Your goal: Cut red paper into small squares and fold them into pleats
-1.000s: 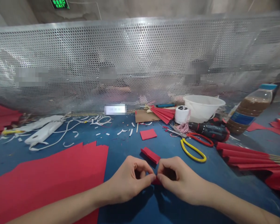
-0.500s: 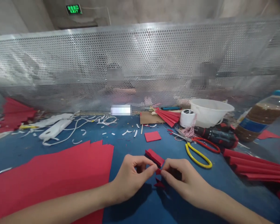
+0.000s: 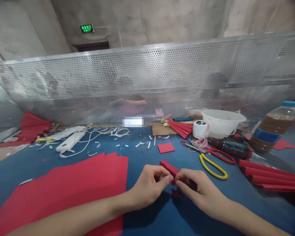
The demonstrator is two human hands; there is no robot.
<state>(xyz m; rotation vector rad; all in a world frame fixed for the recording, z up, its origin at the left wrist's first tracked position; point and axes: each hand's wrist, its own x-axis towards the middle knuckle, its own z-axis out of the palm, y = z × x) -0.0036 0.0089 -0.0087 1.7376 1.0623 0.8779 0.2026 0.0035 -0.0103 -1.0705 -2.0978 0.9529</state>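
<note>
My left hand (image 3: pixel 152 185) and my right hand (image 3: pixel 201 188) meet fingertip to fingertip over the blue table. Both pinch a small red paper piece (image 3: pixel 174 182), mostly hidden by the fingers. Just behind the fingertips lies a folded red paper strip (image 3: pixel 168 167). A pointed red scrap (image 3: pixel 176 194) is below the hands, close to the table. Farther back rests a red paper square (image 3: pixel 166 147). To the left, under my left forearm, spreads a fanned stack of large red sheets (image 3: pixel 71 186).
Scissors (image 3: pixel 213 169) with red and yellow handles lie right of my hands. Beyond them are a cordless drill (image 3: pixel 232 147), a string spool (image 3: pixel 199 129), a white bowl (image 3: pixel 221 121) and a brown-filled bottle (image 3: pixel 272 127). Pleated red paper (image 3: pixel 272 175) sits at right, a power strip (image 3: pixel 70 141) at left.
The camera view has tilted up and swung slightly left, so everything sits lower and farther right. My fingertips have drawn slightly closer together around the small red piece.
</note>
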